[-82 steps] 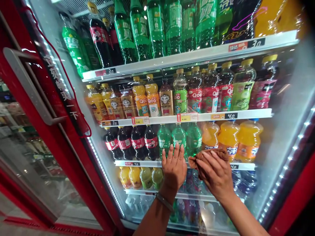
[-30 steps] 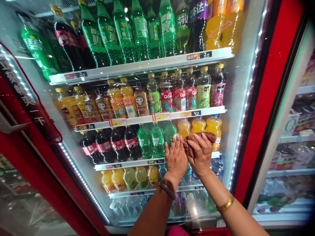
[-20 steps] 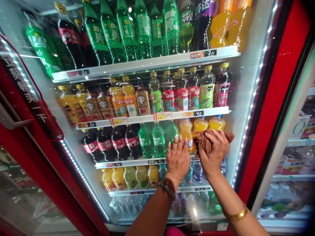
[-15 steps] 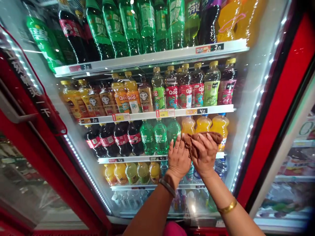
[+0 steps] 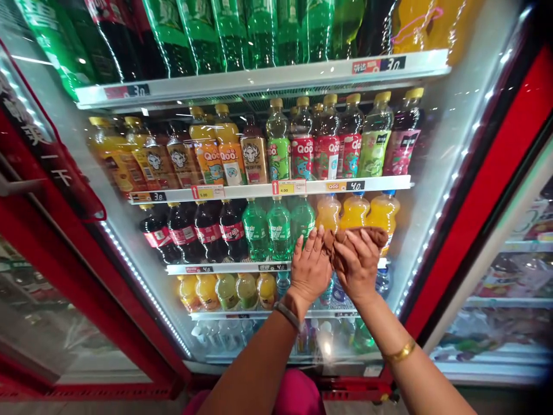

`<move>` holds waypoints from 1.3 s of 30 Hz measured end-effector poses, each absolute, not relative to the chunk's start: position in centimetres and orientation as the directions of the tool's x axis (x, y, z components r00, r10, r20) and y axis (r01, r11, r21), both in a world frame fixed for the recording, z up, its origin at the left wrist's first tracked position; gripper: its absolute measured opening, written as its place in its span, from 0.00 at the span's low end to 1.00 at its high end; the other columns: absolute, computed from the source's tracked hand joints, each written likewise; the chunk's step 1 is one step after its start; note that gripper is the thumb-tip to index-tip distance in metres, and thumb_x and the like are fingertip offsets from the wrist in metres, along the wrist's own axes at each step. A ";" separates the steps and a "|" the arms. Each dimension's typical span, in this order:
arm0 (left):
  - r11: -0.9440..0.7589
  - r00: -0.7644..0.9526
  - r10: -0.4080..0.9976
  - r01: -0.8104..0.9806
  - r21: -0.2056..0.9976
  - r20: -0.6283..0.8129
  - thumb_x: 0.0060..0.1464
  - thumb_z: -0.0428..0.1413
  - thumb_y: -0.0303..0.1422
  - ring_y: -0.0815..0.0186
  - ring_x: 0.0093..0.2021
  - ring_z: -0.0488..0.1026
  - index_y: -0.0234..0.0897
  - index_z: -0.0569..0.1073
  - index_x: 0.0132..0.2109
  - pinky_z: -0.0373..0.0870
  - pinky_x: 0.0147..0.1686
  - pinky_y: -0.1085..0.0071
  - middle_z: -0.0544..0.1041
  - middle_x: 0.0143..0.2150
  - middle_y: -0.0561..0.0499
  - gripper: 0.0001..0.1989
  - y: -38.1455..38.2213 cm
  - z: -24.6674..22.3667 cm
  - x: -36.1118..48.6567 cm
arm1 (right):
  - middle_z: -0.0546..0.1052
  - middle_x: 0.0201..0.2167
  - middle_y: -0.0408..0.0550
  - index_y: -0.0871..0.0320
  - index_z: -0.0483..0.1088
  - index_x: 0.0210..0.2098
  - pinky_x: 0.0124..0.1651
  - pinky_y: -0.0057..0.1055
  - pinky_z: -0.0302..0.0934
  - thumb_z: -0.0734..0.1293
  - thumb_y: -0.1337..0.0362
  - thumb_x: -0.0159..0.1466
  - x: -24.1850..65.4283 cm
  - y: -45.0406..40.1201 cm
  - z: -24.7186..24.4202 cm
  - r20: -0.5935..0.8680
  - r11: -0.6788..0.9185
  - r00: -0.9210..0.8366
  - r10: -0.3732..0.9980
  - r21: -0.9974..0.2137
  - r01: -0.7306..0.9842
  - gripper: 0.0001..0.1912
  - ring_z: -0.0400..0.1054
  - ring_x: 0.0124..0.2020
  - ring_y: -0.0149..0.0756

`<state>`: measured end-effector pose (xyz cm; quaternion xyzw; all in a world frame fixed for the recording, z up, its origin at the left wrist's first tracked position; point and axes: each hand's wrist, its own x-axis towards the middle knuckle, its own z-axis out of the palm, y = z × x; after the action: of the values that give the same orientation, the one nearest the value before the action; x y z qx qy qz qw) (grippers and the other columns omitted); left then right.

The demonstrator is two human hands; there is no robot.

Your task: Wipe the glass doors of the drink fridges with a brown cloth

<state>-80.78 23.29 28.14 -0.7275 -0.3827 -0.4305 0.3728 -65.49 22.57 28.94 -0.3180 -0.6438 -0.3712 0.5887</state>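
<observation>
My right hand is wrapped round a bunched brown cloth, which sticks out past its fingers on both sides. Beside it, my left hand lies flat with the fingers stretched upward, its fingertips at the cloth's left end. Both hands are in front of the lower shelves of a drinks fridge. Green bottles stand behind and left of my left hand, and orange juice bottles show above the cloth. A grey band is on my left wrist and a gold bracelet on my right.
Shelves of bottles fill the fridge, with a price rail along the middle shelf. Red door frames stand at both sides. A red cord hangs at the left. A second fridge is at the right, and pink clothing shows below my arms.
The view has tilted down and come closer, so the shelves sit higher and the floor shows at the bottom. My hands keep nearly the same pose, with the cloth still in my right.
</observation>
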 end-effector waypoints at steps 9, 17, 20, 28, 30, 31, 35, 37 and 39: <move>-0.390 0.291 0.330 0.908 -0.151 0.898 0.65 0.51 0.31 0.59 0.78 0.46 0.38 0.55 0.75 0.36 0.77 0.52 0.59 0.76 0.44 0.33 23.0 27.3 -79.8 | 0.72 0.62 0.55 0.51 0.70 0.57 0.70 0.56 0.56 0.73 0.62 0.64 -58.7 22.7 31.7 0.993 0.525 -0.104 0.049 0.063 0.849 0.23 0.58 0.71 0.55; -0.370 0.337 0.360 0.907 -0.198 0.870 0.64 0.54 0.35 0.59 0.77 0.51 0.42 0.60 0.73 0.37 0.76 0.55 0.62 0.74 0.46 0.32 22.4 21.9 -79.5 | 0.62 0.69 0.62 0.54 0.64 0.64 0.69 0.73 0.47 0.72 0.61 0.63 -63.6 21.4 23.1 0.973 0.449 0.205 0.105 -0.231 0.863 0.31 0.47 0.75 0.64; -0.367 0.313 0.406 0.916 -0.160 0.858 0.64 0.54 0.36 0.57 0.76 0.55 0.43 0.62 0.73 0.40 0.76 0.54 0.62 0.75 0.45 0.31 22.3 21.5 -79.5 | 0.66 0.66 0.56 0.50 0.68 0.60 0.69 0.66 0.54 0.71 0.66 0.63 -62.3 20.9 24.6 0.974 0.543 -0.116 0.193 -0.008 0.840 0.26 0.50 0.74 0.60; -0.350 0.283 0.434 0.928 -0.129 0.855 0.66 0.53 0.37 0.57 0.76 0.54 0.43 0.56 0.75 0.34 0.76 0.53 0.63 0.74 0.45 0.33 21.9 20.2 -78.7 | 0.65 0.67 0.68 0.56 0.67 0.64 0.71 0.66 0.48 0.74 0.60 0.63 -57.9 21.9 22.3 0.925 0.380 0.373 0.077 -0.373 0.847 0.32 0.53 0.73 0.65; -0.341 0.270 0.427 0.932 -0.123 0.863 0.66 0.53 0.37 0.58 0.76 0.54 0.43 0.57 0.75 0.33 0.76 0.53 0.63 0.74 0.44 0.33 21.8 20.1 -78.5 | 0.60 0.70 0.67 0.56 0.64 0.66 0.69 0.75 0.44 0.71 0.60 0.65 -61.2 21.2 19.8 0.907 0.388 0.393 0.148 -0.419 0.821 0.31 0.48 0.74 0.66; -0.339 0.268 0.429 0.933 -0.122 0.863 0.66 0.53 0.36 0.57 0.76 0.53 0.42 0.57 0.75 0.33 0.76 0.53 0.62 0.74 0.44 0.33 21.8 20.1 -78.4 | 0.60 0.70 0.67 0.56 0.65 0.65 0.68 0.77 0.44 0.71 0.60 0.65 -62.9 20.8 19.1 0.919 0.406 0.358 0.165 -0.394 0.824 0.30 0.46 0.75 0.66; -0.356 0.298 0.448 0.924 -0.138 0.843 0.66 0.53 0.35 0.57 0.77 0.53 0.42 0.58 0.74 0.34 0.76 0.52 0.60 0.75 0.43 0.32 21.7 20.1 -78.6 | 0.63 0.68 0.58 0.51 0.70 0.59 0.70 0.72 0.45 0.71 0.62 0.65 -64.5 20.4 20.8 0.963 0.497 0.138 0.231 -0.239 0.834 0.23 0.46 0.75 0.60; -0.359 0.311 0.439 0.921 -0.153 0.843 0.66 0.53 0.35 0.57 0.77 0.51 0.42 0.59 0.74 0.32 0.76 0.52 0.60 0.75 0.44 0.31 21.7 20.1 -78.8 | 0.64 0.67 0.57 0.51 0.70 0.58 0.71 0.68 0.47 0.71 0.61 0.65 -62.4 20.7 22.4 0.972 0.513 0.077 0.223 -0.184 0.839 0.22 0.48 0.75 0.59; -0.358 0.317 0.419 0.919 -0.166 0.851 0.66 0.53 0.35 0.58 0.78 0.48 0.41 0.58 0.74 0.29 0.76 0.53 0.59 0.76 0.44 0.32 21.7 20.1 -78.8 | 0.64 0.67 0.59 0.52 0.70 0.58 0.70 0.67 0.47 0.71 0.59 0.65 -60.2 21.1 22.9 0.969 0.487 0.124 0.215 -0.217 0.846 0.22 0.50 0.74 0.60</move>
<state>-78.85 21.70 20.06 -0.7372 -0.4537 -0.3682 0.3393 -60.22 21.08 22.86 -0.4356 -0.6091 -0.2586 0.6103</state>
